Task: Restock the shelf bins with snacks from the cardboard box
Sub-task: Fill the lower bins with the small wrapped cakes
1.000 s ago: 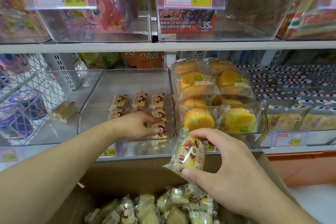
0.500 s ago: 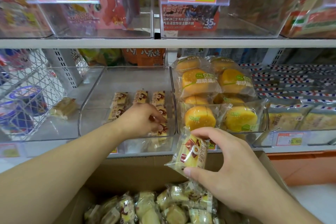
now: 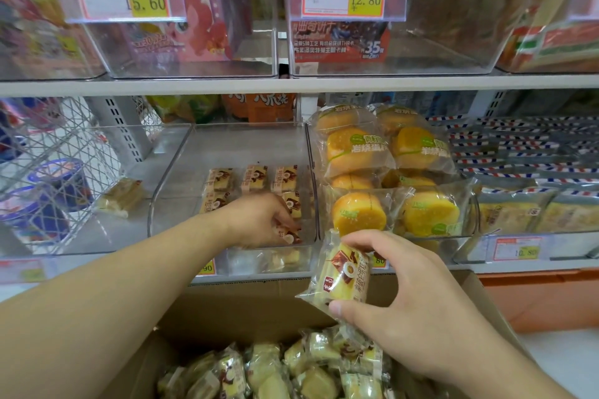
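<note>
At lower centre, a small clear-wrapped yellow cake packet (image 3: 340, 275) is being pinched by the right hand (image 3: 411, 311) above the brown cardboard box (image 3: 259, 304). It is judged light, soft and crushable, best held by its ends. At frame centre, the left hand (image 3: 259, 220), fingers curled on a packet, is being lowered into the clear plastic bin (image 3: 168, 185).

The clear bin (image 3: 233, 152) at mid-frame was open on top, with bare floor across its back and left part. The left hand (image 3: 259, 220) filled its front-right corner, down among the small packs (image 3: 254, 176). On the right, stacked yellow cakes (image 3: 382, 152) rose above the dividing wall, blocking that side. The shelf board (image 3: 291, 86) above capped the headroom. Lower right, the right hand (image 3: 398, 295) and its wrapped snack (image 3: 340, 275) hung before the bin's front-right edge. The cardboard box (image 3: 259, 308) below lay open, packed with snacks (image 3: 275, 369).
</note>
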Demonstrator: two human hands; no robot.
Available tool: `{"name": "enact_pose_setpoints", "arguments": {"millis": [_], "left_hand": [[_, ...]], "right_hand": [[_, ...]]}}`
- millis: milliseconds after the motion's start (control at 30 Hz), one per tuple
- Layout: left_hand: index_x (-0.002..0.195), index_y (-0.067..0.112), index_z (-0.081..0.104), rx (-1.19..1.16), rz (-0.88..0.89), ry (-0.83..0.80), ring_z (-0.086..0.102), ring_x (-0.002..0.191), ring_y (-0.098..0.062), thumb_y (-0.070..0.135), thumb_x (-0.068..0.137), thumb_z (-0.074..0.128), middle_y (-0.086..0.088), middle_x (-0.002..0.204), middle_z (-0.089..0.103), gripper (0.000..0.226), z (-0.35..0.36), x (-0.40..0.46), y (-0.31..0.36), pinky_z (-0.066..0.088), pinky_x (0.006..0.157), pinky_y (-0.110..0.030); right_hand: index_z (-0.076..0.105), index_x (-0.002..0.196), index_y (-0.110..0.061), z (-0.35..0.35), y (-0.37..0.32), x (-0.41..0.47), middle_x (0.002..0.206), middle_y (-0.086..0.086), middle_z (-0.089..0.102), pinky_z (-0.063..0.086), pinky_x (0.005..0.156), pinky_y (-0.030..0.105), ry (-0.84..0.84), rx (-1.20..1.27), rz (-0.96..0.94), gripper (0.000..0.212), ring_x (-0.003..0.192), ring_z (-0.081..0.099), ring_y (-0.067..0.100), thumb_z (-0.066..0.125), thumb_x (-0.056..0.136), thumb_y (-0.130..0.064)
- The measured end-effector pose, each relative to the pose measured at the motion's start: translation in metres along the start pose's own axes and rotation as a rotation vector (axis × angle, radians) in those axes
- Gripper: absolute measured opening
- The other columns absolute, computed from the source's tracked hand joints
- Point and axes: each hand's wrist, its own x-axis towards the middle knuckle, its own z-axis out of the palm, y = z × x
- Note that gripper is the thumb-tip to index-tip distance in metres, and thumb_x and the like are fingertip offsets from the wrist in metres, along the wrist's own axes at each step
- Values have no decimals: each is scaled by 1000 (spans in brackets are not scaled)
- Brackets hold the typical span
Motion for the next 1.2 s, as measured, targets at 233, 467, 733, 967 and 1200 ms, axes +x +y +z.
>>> {"name": "enact_pose_setpoints", "arguments": {"millis": [233, 467, 733, 967, 1200], "left_hand": [[136, 35, 69, -99, -60, -41, 65, 113, -5, 41, 100, 67, 15, 134, 70, 36, -10, -11, 1, 52, 105, -29], [117, 37, 70, -799, -158, 149, 75, 94, -7, 63, 92, 63, 16, 104, 77, 36, -12, -112, 43, 64, 88, -41], [107, 9, 77, -1502, -216, 171, 75, 102, -30, 17, 70, 98, -23, 113, 74, 43, 19, -181, 34, 63, 85, -37], [125, 30, 73, -1331, -60, 168, 71, 118, -10, 31, 82, 90, 5, 127, 75, 46, 6, -194, 29, 56, 100, -30], [115, 38, 67, -1033, -293, 497, 73, 101, -5, 40, 85, 85, 15, 109, 77, 36, 18, -188, 25, 56, 99, -41]], "right_hand": [[49, 131, -55, 3, 0, 3, 128, -33, 53, 45, 104, 24, 10, 1, -32, 71, 125, 48, -3, 87, 71, -60], [46, 135, -51, 15, -23, 0, 127, -35, 47, 42, 100, 17, 71, -17, -142, 75, 127, 45, -6, 85, 72, -62], [38, 143, -61, 45, -68, -2, 122, -33, 36, 39, 93, 6, -10, 137, -117, 66, 121, 43, -12, 66, 84, -72], [63, 121, -50, 68, -80, 1, 124, -26, 51, 47, 95, 19, 68, 480, 98, 61, 115, 55, -9, 58, 73, -86], [78, 117, -30, 78, -95, 4, 127, 3, 71, 64, 87, 37, -113, 900, 331, 41, 106, 76, 18, 64, 93, -60]]}}
